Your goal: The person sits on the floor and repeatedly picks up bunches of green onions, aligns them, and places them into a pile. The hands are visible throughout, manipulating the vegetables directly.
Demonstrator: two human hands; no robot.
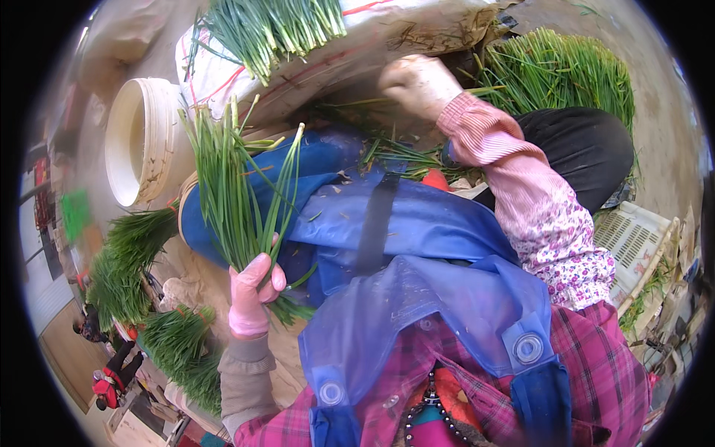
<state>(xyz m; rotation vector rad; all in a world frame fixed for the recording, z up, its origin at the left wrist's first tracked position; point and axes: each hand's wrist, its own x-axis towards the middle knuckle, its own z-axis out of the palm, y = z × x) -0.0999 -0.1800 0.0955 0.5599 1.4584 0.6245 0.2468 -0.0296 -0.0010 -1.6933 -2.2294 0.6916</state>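
Note:
My left hand (258, 290), in a pale pink glove, grips a loose bunch of garlic chives (234, 195) by its leafy part. The pale cut ends point up and away from me, and a few stalks splay to the right. My right hand (419, 84) is blurred by motion, its fingers curled, with nothing visible in them. It hovers beside a white woven sack (329, 72), on which lies a row of chives (279, 33). To its right stands a thick mass of green chives (558, 72). Loose leaves (405, 156) lie on the ground below that hand.
A white plastic bucket (148, 142) stands at the left. Tied green bundles (176, 341) lie at lower left. A pale plastic crate (634, 246) is at the right. My blue waterproof apron (346, 223) covers my lap. People (111, 385) are in the far left background.

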